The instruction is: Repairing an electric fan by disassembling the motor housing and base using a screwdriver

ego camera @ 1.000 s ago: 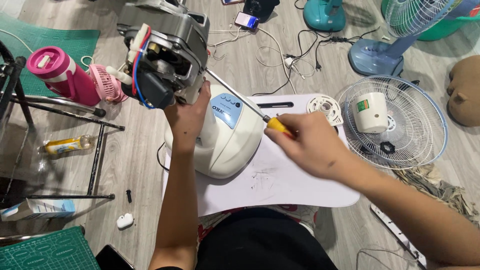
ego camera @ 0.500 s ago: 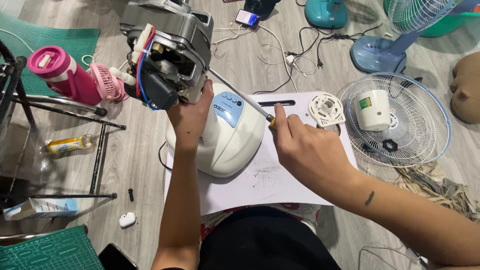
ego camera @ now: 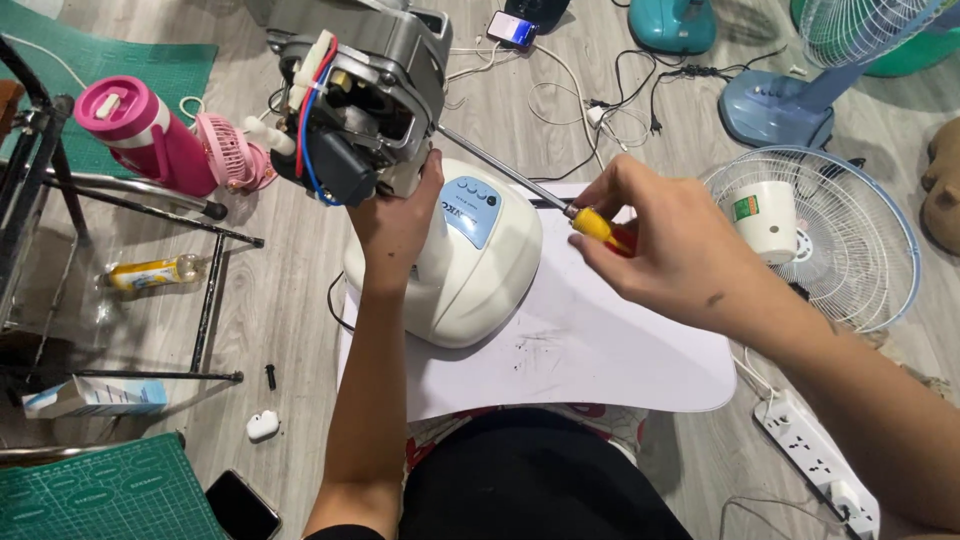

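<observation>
My left hand [ego camera: 395,215] grips the underside of a grey fan motor [ego camera: 360,95] with red, blue and white wires and a black capacitor, holding it up above a white fan base [ego camera: 480,270] with a blue button panel. My right hand [ego camera: 670,245] is closed on a screwdriver [ego camera: 560,205] with a yellow and red handle. Its long metal shaft runs up left and its tip meets the motor's right side. The base stands on a white board [ego camera: 600,350] lying across my lap.
A wire fan grille [ego camera: 860,240] with a white cup-shaped part [ego camera: 765,220] lies at the right. A blue fan stand [ego camera: 790,100], cables, a phone [ego camera: 513,28], a pink bottle [ego camera: 140,130], a small pink fan, a power strip [ego camera: 815,465], a black metal frame [ego camera: 130,200] and green cutting mats surround me.
The motor has been lifted and turned a little toward the camera. My right hand shifted along the screwdriver handle and keeps the shaft against the motor's side.
</observation>
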